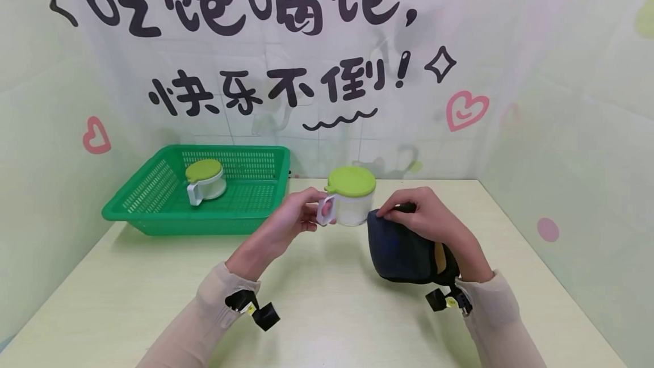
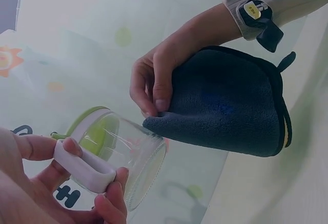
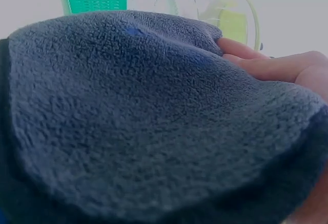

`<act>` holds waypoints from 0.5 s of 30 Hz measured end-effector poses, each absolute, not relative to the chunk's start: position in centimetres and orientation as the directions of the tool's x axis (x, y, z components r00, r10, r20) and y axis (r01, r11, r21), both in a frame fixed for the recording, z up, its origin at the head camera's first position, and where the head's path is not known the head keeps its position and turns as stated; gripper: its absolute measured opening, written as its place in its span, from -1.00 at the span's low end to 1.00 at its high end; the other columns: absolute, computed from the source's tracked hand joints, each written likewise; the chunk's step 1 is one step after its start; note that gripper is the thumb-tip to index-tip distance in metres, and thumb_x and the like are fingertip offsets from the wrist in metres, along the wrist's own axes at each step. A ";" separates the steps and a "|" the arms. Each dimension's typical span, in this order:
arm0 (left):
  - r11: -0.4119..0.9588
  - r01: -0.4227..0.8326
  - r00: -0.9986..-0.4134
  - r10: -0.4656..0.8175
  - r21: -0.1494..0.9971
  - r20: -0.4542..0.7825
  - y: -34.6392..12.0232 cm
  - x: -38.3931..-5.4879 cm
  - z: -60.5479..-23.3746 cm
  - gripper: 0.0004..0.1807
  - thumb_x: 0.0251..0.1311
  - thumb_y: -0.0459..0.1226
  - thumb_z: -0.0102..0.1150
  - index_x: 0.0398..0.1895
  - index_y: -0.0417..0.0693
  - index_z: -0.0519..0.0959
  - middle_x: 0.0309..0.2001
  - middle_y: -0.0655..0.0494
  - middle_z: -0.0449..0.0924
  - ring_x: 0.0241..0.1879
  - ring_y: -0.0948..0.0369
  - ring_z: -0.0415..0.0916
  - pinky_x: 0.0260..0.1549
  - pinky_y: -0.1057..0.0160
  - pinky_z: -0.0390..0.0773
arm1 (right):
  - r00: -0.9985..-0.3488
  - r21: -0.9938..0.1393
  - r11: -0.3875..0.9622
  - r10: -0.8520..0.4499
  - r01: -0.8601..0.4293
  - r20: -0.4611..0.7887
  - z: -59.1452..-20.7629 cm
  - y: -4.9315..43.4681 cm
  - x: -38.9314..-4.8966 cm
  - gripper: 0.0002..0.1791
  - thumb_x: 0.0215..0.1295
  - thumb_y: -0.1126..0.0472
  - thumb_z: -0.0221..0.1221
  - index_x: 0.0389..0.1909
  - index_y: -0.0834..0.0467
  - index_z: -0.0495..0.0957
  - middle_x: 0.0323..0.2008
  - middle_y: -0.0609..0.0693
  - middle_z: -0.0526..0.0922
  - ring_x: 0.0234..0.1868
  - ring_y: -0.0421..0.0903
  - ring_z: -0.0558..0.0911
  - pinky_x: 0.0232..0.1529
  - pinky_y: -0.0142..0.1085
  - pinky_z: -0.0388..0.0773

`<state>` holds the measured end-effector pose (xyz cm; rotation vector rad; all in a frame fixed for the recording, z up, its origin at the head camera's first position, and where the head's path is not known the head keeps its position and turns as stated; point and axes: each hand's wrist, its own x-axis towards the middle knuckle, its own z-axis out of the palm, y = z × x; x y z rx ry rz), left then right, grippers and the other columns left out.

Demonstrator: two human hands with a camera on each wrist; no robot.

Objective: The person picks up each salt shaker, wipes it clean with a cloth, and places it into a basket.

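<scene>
My left hand (image 1: 289,221) grips the white handle (image 2: 84,166) of a clear jar (image 1: 352,209) with a green lid (image 1: 351,181), held up over the table. A dark blue-grey cloth (image 1: 401,249) hangs folded from my right hand (image 1: 426,214), its upper corner pinched between thumb and fingers. That corner is right by the jar's side in the left wrist view; whether it touches the glass I cannot tell. In the right wrist view the cloth fills most of the picture and hides part of the hand. A tan patch shows at the cloth's edge.
At the back left of the pale table (image 1: 327,311) stands a green plastic basket (image 1: 194,225). Inside it sits a second jar (image 1: 210,187) of the same kind, with a green lid and white handle. A printed curtain (image 1: 317,101) rises behind the table.
</scene>
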<state>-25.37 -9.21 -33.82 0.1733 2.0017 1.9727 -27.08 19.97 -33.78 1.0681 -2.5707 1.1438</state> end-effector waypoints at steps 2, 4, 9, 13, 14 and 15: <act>0.034 -0.140 -0.940 0.310 0.990 -0.144 -9.2 -25.4 -33.9 -0.68 0.39 -0.06 -0.04 -0.25 -0.07 0.62 -0.36 0.10 0.74 -0.30 0.19 0.47 -0.25 0.30 0.42 | -0.733 -0.590 0.455 -0.540 -0.667 0.414 -33.8 20.0 -27.1 -0.79 0.33 0.38 0.31 -0.23 0.00 0.81 -0.24 -0.11 0.82 -0.15 -0.20 0.74 -0.04 -0.41 0.63; 0.032 -0.138 -0.940 0.310 0.990 -0.141 -9.1 -25.4 -33.9 -0.69 0.39 -0.07 -0.04 -0.32 -0.04 0.62 -0.37 0.11 0.74 -0.30 0.19 0.48 -0.26 0.30 0.41 | -0.723 -0.574 0.447 -0.508 -0.686 0.469 -33.7 20.1 -27.1 -0.79 0.32 0.38 0.32 -0.23 0.00 0.81 -0.24 -0.11 0.82 -0.14 -0.19 0.75 -0.03 -0.44 0.61; 0.034 -0.132 -0.942 0.308 0.991 -0.136 -9.1 -25.4 -34.0 -0.68 0.38 -0.08 -0.04 -0.38 -0.03 0.62 -0.38 0.10 0.75 -0.32 0.18 0.48 -0.26 0.30 0.40 | -0.691 -0.535 0.438 -0.432 -0.723 0.580 -33.6 20.3 -27.1 -0.79 0.30 0.39 0.34 -0.24 0.00 0.80 -0.23 -0.10 0.82 -0.12 -0.21 0.75 0.03 -0.50 0.58; 0.037 -0.135 -0.942 0.305 0.990 -0.140 -9.1 -25.4 -34.0 -0.68 0.38 -0.06 -0.03 -0.30 -0.06 0.63 -0.37 0.10 0.75 -0.30 0.19 0.48 -0.26 0.30 0.41 | -0.717 -0.555 0.454 -0.428 -0.697 0.551 -33.6 20.3 -27.1 -0.79 0.31 0.37 0.34 -0.24 -0.01 0.80 -0.23 -0.11 0.82 -0.10 -0.20 0.75 0.03 -0.49 0.58; 0.035 -0.140 -0.943 0.301 0.990 -0.144 -9.1 -25.4 -34.0 -0.68 0.38 -0.06 -0.03 -0.25 -0.07 0.63 -0.36 0.10 0.74 -0.30 0.19 0.48 -0.25 0.30 0.41 | -0.728 -0.562 0.463 -0.433 -0.685 0.531 -33.6 20.3 -27.1 -0.80 0.32 0.37 0.33 -0.23 -0.02 0.81 -0.22 -0.11 0.82 -0.10 -0.19 0.75 0.02 -0.48 0.59; 0.031 -0.143 -0.944 0.297 0.989 -0.146 -9.1 -25.3 -33.9 -0.67 0.38 -0.06 -0.03 -0.21 -0.08 0.62 -0.36 0.10 0.74 -0.30 0.19 0.48 -0.25 0.31 0.42 | -0.741 -0.568 0.475 -0.439 -0.672 0.509 -33.7 20.3 -27.1 -0.80 0.33 0.36 0.33 -0.23 -0.02 0.81 -0.22 -0.11 0.82 -0.10 -0.19 0.75 0.01 -0.47 0.59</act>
